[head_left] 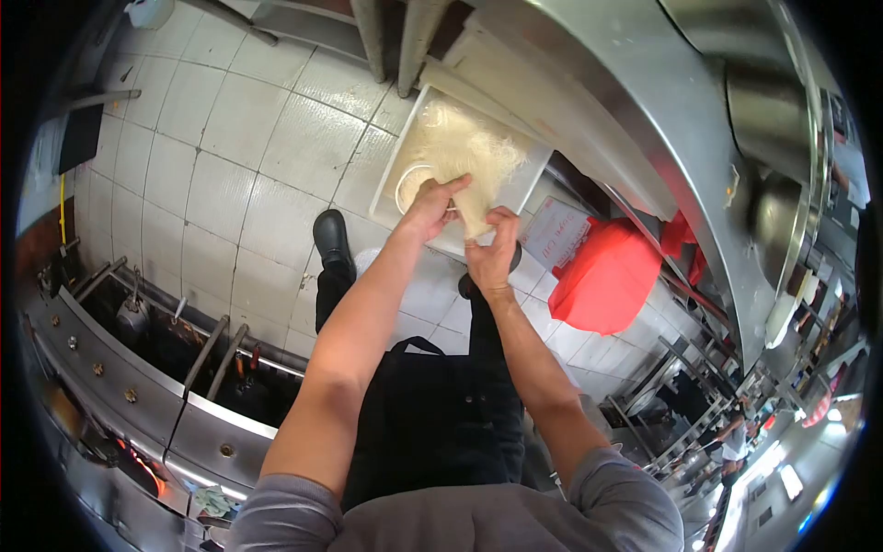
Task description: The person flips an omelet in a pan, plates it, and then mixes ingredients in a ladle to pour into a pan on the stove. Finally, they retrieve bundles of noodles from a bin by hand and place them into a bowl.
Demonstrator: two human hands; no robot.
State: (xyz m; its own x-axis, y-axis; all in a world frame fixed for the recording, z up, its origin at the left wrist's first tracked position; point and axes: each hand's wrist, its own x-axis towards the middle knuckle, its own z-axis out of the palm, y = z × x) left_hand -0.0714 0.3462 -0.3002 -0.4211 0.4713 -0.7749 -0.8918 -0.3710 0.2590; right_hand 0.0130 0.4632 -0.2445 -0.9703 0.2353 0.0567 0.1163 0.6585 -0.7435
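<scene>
Both my hands are over a white rectangular tub (530,175) on the floor, which holds a tangled heap of thin pale noodles (455,129). A bundle of the noodles (475,201) is drawn out toward me between my hands. My right hand (494,253) pinches the narrow near end of that bundle. My left hand (434,208) is closed at the bundle's left side, thumb laid across the strands; its other fingers are partly hidden. Just beyond the left hand, a round white container (402,187) sits inside the tub, partly covered by the hand.
A steel counter (635,110) runs along the right above the tub. Beside the tub are a white sign with red writing (555,230) and a red plastic bag (607,281). A steel stove (138,396) stands at lower left. People appear far right.
</scene>
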